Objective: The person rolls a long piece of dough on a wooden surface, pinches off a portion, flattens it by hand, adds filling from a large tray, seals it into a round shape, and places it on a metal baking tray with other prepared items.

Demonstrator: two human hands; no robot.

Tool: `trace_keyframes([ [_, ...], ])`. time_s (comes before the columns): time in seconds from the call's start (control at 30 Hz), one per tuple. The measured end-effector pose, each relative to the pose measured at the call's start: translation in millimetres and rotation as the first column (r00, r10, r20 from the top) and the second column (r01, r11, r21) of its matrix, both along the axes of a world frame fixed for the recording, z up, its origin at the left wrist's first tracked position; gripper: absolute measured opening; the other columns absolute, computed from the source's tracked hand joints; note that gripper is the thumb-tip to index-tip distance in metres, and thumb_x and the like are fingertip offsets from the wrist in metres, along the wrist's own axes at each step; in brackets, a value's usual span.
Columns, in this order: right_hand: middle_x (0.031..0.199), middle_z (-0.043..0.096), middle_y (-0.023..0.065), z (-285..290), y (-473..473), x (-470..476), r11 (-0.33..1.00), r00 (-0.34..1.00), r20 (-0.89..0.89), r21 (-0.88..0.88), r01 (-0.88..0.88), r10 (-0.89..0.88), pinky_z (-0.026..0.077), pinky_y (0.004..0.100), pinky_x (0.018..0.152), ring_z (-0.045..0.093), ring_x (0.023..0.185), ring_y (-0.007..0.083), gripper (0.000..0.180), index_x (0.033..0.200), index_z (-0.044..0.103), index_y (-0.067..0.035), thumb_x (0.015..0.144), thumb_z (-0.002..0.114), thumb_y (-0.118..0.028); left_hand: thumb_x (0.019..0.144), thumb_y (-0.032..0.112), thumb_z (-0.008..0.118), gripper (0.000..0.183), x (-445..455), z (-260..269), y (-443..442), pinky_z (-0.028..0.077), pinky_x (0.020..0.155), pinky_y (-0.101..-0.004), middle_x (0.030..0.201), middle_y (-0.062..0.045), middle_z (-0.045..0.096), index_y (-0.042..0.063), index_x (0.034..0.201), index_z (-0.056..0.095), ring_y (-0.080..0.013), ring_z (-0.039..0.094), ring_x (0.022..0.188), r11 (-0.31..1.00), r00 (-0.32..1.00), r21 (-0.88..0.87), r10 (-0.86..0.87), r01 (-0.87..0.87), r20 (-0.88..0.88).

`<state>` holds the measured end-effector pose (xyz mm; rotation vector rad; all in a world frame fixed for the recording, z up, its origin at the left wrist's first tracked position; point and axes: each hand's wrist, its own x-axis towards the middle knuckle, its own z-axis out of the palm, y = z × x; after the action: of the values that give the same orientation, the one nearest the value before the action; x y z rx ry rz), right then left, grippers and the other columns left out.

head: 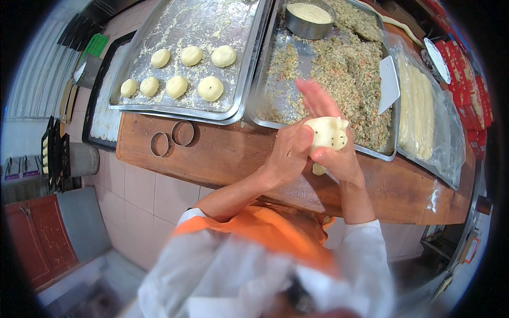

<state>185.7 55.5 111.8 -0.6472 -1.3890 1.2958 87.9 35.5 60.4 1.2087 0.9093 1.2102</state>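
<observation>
Between my two hands, over the front edge of a metal tray [274, 124], is a piece of pale dough [328, 133] with dark specks and a gathered, uneven side. My left hand [292, 141] presses it from the left with the thumb, its fingers stretched out behind. From the right and below, my right hand [340, 161] grips the same dough, thumb across its lower edge. A small dough end [318, 169] shows under the right thumb. Behind the hands, the tray holds a crumbly, speckled filling [338, 67]. Parts of the fingers are hidden by the dough.
Several round dough pieces [176, 87] sit on a crumb-strewn tray [175, 108] at left. Two metal rings [160, 144] lie on the wooden table [222, 159]. A metal bowl [310, 30], a white scraper [389, 84] and plastic-covered dough strips [415, 107] are farther right.
</observation>
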Motion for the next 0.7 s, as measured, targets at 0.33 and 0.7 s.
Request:
trace_keyframes([
  [0.33, 0.119, 0.047, 0.0188, -6.1, 7.6, 11.6, 0.999, 0.965, 0.260, 0.011, 0.033, -0.034, 0.016, 0.0449, 0.103, 0.032, 0.122, 0.0296, 0.050, 0.108, 0.054, 0.003, 0.085, 0.044, -0.041, 0.086, 0.049, 0.037, 0.053, 22.1, 13.7, 1.6, 0.045, 0.059, -0.0282, 0.067, -0.006, 0.055, -0.001, 0.087, 0.055, -0.0140, 0.054, 0.064, 0.915, 0.953, 0.269, 0.298, -0.299, 0.045],
  [0.7, 0.106, 0.056, 0.0170, -18.5, 5.9, 15.2, 0.980, 0.985, 0.114, 0.131, -0.147, 0.132, 0.014, 0.0435, 0.104, 0.031, 0.122, 0.0299, 0.041, 0.096, 0.056, -0.003, 0.092, 0.031, -0.035, 0.080, 0.055, 0.045, 0.061, -8.2, 13.2, 0.1, 0.045, 0.063, -0.0280, 0.079, -0.010, 0.058, -0.003, 0.097, 0.052, -0.0140, 0.056, 0.073, 0.935, 0.983, 0.340, 0.144, -0.097, -0.115],
])
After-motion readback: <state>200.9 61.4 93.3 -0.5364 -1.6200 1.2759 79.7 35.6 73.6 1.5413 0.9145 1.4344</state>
